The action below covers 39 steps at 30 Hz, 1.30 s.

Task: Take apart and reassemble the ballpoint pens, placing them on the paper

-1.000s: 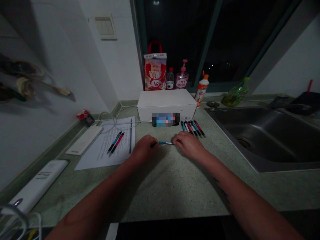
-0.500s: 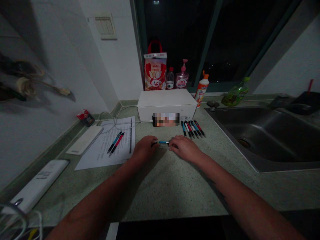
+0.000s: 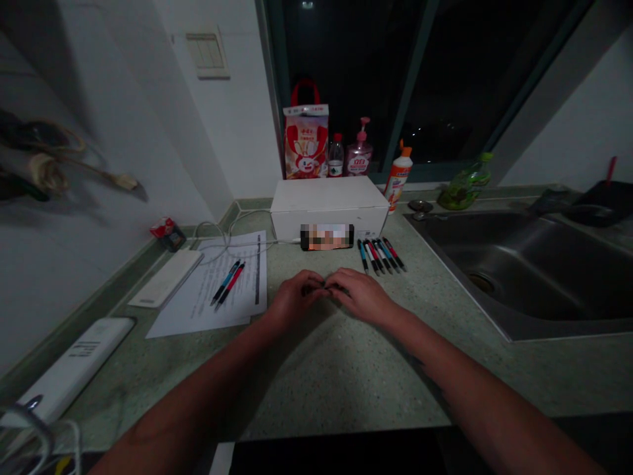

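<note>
My left hand and my right hand meet at the fingertips over the middle of the counter. Both are closed in a pinch. What they hold is mostly hidden by the fingers; only a small dark bit shows between them. Several pens in blue, red and white lie in a row beyond my right hand. A blue pen and a red pen rest on a printed sheet left of my left hand.
Behind my hands, a phone on a cable leans against a white box. Bottles and a red bag stand behind it. To the right is a sink; at left lie a white slab and a power strip.
My hands have come together at the fingertips. The blue pen part and clear piece seen between them before are now hidden by the fingers.
</note>
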Each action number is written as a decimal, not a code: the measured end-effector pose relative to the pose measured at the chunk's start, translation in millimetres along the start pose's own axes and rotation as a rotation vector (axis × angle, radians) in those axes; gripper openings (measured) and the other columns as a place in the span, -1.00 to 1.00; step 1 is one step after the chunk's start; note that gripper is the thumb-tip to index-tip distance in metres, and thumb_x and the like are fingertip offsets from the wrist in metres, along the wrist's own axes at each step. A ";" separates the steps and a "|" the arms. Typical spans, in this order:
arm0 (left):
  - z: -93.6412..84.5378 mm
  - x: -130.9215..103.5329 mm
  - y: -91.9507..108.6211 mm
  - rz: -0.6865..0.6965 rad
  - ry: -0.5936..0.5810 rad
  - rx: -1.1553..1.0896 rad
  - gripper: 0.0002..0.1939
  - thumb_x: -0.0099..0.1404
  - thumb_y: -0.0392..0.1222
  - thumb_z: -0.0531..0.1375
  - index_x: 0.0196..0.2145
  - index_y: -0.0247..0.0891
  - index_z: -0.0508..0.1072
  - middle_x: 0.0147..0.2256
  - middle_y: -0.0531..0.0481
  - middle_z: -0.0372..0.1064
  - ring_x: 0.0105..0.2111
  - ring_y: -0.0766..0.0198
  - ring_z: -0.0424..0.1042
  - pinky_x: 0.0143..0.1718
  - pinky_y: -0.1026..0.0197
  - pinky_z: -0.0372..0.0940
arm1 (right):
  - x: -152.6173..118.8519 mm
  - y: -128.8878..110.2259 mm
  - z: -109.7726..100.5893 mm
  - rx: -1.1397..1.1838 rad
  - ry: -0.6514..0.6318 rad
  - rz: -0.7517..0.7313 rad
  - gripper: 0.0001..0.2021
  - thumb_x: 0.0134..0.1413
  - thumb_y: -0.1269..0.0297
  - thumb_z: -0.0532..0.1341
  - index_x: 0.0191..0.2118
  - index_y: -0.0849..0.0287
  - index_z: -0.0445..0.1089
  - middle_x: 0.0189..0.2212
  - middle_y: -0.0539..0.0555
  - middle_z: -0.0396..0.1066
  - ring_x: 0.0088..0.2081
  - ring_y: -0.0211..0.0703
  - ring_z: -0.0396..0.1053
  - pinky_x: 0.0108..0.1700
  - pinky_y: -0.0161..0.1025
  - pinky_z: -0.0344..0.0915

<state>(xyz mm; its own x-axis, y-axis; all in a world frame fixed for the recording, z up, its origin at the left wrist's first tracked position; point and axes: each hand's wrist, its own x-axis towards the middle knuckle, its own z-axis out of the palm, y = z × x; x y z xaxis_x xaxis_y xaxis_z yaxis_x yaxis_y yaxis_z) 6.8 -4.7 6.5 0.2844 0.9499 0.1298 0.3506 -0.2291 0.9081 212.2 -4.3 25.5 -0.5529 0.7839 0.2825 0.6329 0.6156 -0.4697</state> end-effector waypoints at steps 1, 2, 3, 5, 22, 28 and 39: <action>-0.9 0.3 0.1 0.001 0.015 0.014 -0.79 0.23 -0.17 0.30 -0.16 -0.19 0.47 -0.31 -0.02 0.61 -0.28 0.17 0.57 -0.20 0.13 0.39 | 0.2 0.3 -0.6 0.003 0.003 0.018 -0.90 0.33 0.37 0.18 -0.14 0.14 0.45 -0.21 0.08 0.47 -0.16 -0.12 0.40 -0.14 -0.22 0.24; -1.9 0.5 0.3 0.000 0.036 0.036 -0.79 0.25 -0.17 0.29 -0.14 -0.19 0.48 -0.29 -0.03 0.61 -0.27 0.17 0.57 -0.19 0.12 0.39 | 0.4 1.0 -1.1 0.009 0.012 0.044 -0.89 0.35 0.34 0.16 -0.15 0.14 0.45 -0.22 0.08 0.47 -0.17 -0.12 0.40 -0.14 -0.22 0.24; -2.8 0.7 0.8 -0.003 0.060 0.064 -0.79 0.26 -0.16 0.28 -0.13 -0.19 0.49 -0.28 -0.04 0.61 -0.27 0.16 0.56 -0.19 0.12 0.39 | 0.6 2.0 -1.4 0.016 0.027 0.079 -0.87 0.37 0.31 0.15 -0.17 0.14 0.44 -0.23 0.08 0.48 -0.18 -0.12 0.40 -0.15 -0.22 0.23; -4.7 1.1 2.2 -0.012 0.107 0.122 -0.80 0.27 -0.16 0.26 -0.14 -0.21 0.52 -0.27 -0.04 0.60 -0.27 0.16 0.55 -0.18 0.11 0.39 | 1.0 4.7 -1.8 0.037 0.067 0.155 -0.83 0.39 0.26 0.12 -0.20 0.14 0.44 -0.25 0.08 0.48 -0.21 -0.12 0.41 -0.18 -0.22 0.22; -10.5 2.2 12.0 -0.069 0.183 0.147 -0.79 0.30 -0.13 0.16 -0.30 -0.23 0.58 -0.33 -0.03 0.59 -0.31 0.18 0.50 -0.20 0.15 0.37 | 1.9 11.8 3.1 0.301 0.190 0.221 -0.93 0.27 0.32 0.22 -0.22 0.16 0.45 -0.34 0.04 0.49 -0.29 -0.16 0.43 -0.23 -0.25 0.26; -8.5 1.8 13.4 -0.077 0.162 0.139 -0.84 0.30 -0.17 0.17 -0.31 -0.23 0.56 -0.31 -0.05 0.59 -0.28 0.16 0.52 -0.18 0.13 0.38 | 1.9 7.3 3.5 0.298 0.161 0.279 -0.90 0.24 0.27 0.29 -0.18 0.15 0.48 -0.36 0.04 0.52 -0.35 -0.18 0.43 -0.27 -0.25 0.26; -4.5 0.4 8.1 -0.017 0.141 0.179 -0.81 0.31 -0.14 0.17 -0.30 -0.23 0.56 -0.29 -0.08 0.58 -0.26 0.11 0.52 -0.15 0.07 0.38 | 2.4 8.3 8.5 0.339 0.099 0.277 -0.82 0.33 0.22 0.20 -0.27 0.16 0.50 -0.39 0.04 0.53 -0.34 -0.19 0.44 -0.25 -0.25 0.27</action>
<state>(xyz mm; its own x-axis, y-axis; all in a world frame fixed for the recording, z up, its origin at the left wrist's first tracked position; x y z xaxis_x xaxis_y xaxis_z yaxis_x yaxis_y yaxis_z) 5.8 -5.3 15.7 0.1536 0.9714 0.1808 0.5104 -0.2347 0.8273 211.5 2.0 15.2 -0.3227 0.9295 0.1785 0.5274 0.3332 -0.7816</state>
